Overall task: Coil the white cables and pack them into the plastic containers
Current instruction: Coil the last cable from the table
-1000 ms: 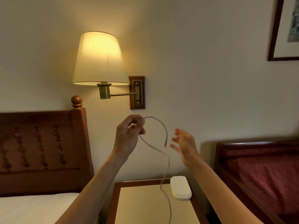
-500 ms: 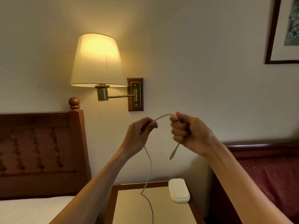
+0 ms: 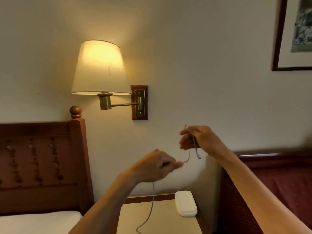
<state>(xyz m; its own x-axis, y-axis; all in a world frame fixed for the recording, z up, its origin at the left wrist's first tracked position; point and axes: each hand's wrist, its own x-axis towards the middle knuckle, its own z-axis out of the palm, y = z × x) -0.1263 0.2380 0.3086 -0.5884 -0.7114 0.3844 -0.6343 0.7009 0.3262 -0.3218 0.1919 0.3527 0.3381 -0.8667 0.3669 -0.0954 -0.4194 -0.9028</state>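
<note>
both hands (image 3: 156, 167) (image 3: 196, 140) pinch the white cable (image 3: 152, 200)

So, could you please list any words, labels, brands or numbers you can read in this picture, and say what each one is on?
None can be read.
White case on the bedside table: its lid shows no marking.
Cable held by both hands: no print visible.
Brass lamp plate: no lettering visible.
Framed picture: cut off and blurred, any text unreadable.
</note>
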